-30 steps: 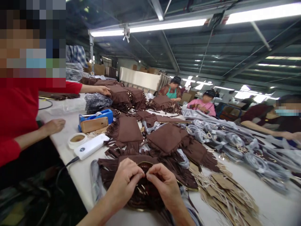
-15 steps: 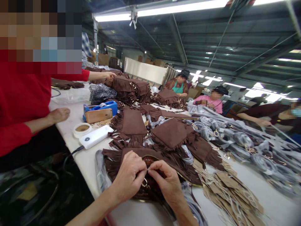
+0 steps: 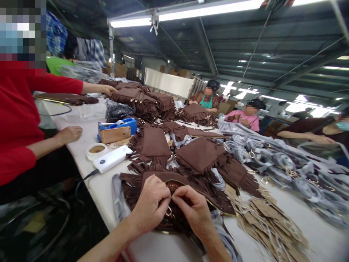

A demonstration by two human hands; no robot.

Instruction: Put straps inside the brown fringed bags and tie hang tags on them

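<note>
Left hand (image 3: 152, 200) and right hand (image 3: 192, 209): fingers pinched, tips nearly meeting; anything between them too small to tell. Directly beneath: open brown bag (image 3: 174, 227), gold-rimmed, patterned interior, metal ring (image 3: 169, 211) at its mouth. Beyond the fingers: fringed bags (image 3: 196, 154) on the desk (image 3: 102, 193).

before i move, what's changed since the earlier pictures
The red-sleeved person's reaching hand has drawn back left along the bag pile. Your left hand and right hand have come slightly closer, fingertips nearly meeting; whether they took or let go of anything is too small to tell. The phone, tape roll and tags stayed put.
</note>
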